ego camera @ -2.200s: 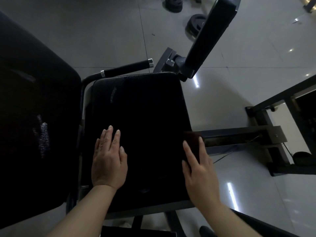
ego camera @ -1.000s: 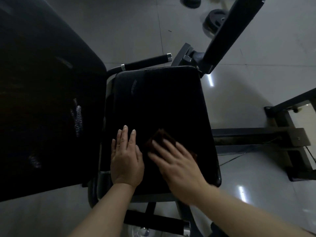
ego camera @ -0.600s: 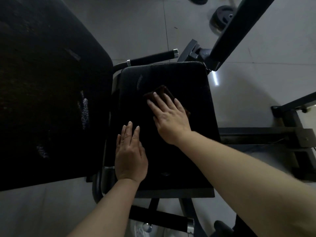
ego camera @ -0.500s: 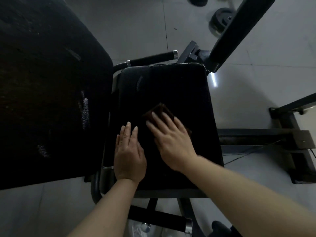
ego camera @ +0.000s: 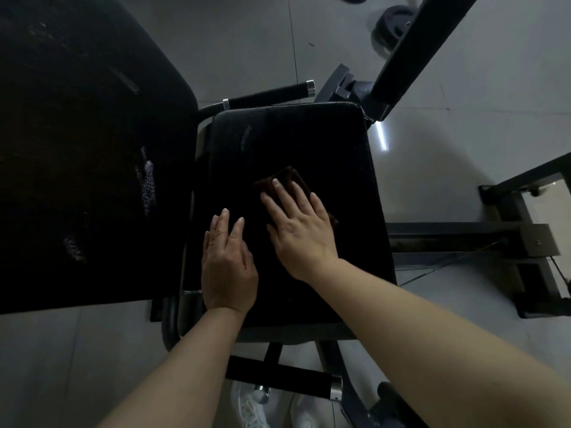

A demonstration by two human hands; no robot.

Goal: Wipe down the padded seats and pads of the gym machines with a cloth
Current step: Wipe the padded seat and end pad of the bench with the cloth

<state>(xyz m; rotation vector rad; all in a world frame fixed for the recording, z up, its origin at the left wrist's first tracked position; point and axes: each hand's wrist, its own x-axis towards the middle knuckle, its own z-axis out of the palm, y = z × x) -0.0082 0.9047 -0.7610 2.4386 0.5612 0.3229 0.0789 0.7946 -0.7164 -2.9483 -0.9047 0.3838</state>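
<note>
A black padded seat (ego camera: 296, 143) of a gym machine lies below me in the head view. A dark brown folded cloth (ego camera: 285, 177) lies on the seat's middle. My right hand (ego camera: 298, 230) presses flat on the cloth with straight fingers, covering most of it. My left hand (ego camera: 227, 264) rests flat on the seat's left part, fingers straight, beside the right hand and holding nothing. A large black back pad (ego camera: 80, 143) with worn patches stands to the left of the seat.
A black handle bar (ego camera: 268, 95) runs behind the seat. A slanted black pad (ego camera: 414, 47) rises at the back right. Weight plates (ego camera: 392, 21) lie on the tiled floor. A metal frame (ego camera: 482, 239) extends right. A foam roller bar (ego camera: 284, 378) sits below the seat.
My right hand with the cloth slid from the seat's right edge to its middle, then forward and back. Over the last half second it moved slightly forward. The left hand stayed put.
</note>
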